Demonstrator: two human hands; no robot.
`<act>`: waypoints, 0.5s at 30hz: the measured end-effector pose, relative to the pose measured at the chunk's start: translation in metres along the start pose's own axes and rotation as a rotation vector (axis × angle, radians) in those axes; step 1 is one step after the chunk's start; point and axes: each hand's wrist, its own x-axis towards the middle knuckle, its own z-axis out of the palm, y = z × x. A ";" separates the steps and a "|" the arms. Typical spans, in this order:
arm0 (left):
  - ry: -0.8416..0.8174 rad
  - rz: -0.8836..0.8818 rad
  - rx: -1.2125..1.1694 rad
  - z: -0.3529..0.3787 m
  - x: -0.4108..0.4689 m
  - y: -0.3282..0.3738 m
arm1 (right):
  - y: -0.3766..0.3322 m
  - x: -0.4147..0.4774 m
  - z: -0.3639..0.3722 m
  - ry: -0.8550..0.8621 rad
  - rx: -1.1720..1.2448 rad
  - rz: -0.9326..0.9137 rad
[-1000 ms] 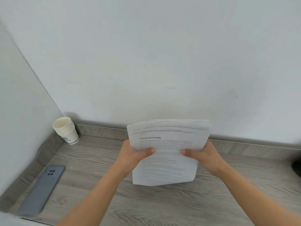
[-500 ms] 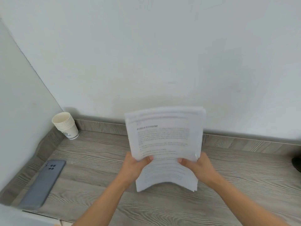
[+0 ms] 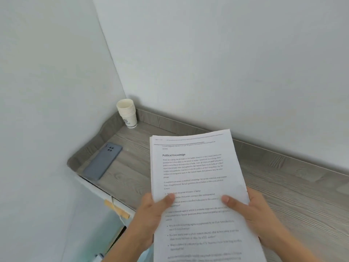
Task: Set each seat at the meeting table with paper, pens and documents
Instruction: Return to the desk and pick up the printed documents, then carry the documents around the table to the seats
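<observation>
A stack of printed documents [image 3: 196,167], headed "Political Knowledge", is held up in front of me, above the grey wood-grain counter [image 3: 294,197]. My left hand [image 3: 149,216] grips its left edge with the thumb on the top page. My right hand [image 3: 253,214] grips the right edge, thumb also on the page. The bottom of the stack runs out of the frame.
A stack of white paper cups [image 3: 127,112] stands in the counter's back corner against the walls. A grey-blue phone [image 3: 103,161] lies face down near the counter's left end. Below the counter's left edge a wooden clip [image 3: 117,209] shows.
The documents have been lifted off the counter and drawn closer to me. My view has swung to the right and down, so the cups and phone now sit further towards the middle.
</observation>
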 end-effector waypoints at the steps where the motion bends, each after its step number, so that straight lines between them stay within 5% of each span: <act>1: 0.042 0.032 -0.014 -0.002 -0.011 -0.007 | 0.003 -0.001 0.002 -0.042 -0.020 0.013; 15: 0.782 0.171 -0.433 0.024 -0.234 -0.152 | 0.073 -0.059 0.058 -0.667 -0.326 0.208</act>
